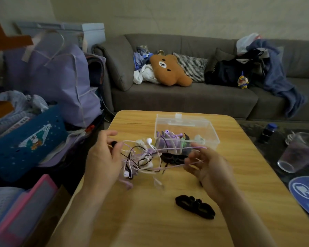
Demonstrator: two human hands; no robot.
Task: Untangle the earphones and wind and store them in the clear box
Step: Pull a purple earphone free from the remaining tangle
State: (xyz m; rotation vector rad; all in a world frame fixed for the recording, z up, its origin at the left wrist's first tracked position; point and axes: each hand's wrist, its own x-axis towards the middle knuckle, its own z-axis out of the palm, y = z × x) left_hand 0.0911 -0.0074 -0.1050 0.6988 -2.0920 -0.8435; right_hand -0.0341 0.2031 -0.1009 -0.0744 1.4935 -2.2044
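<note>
Tangled earphones (141,157) held above wooden surface (239,175), between hands, just in front of clear box (210,129). Thin pink cable stretched left-right; white, lilac, black cords knotted. Left hand (102,157) fingers pinch tangle's left end. Right hand (207,166) fingers curled, pinching pink cable. Rectangular plastic box, open, holds wound purple earphones, cable winders. Black flat winder (194,206) lies on surface nearer.

Single head view (wide-angle), close, facing forward-down over table (239,175) toward sofa (185,97).

2 bare forearms, left hand (103,157) and right hand (206,168), no sleeves visible.
</note>
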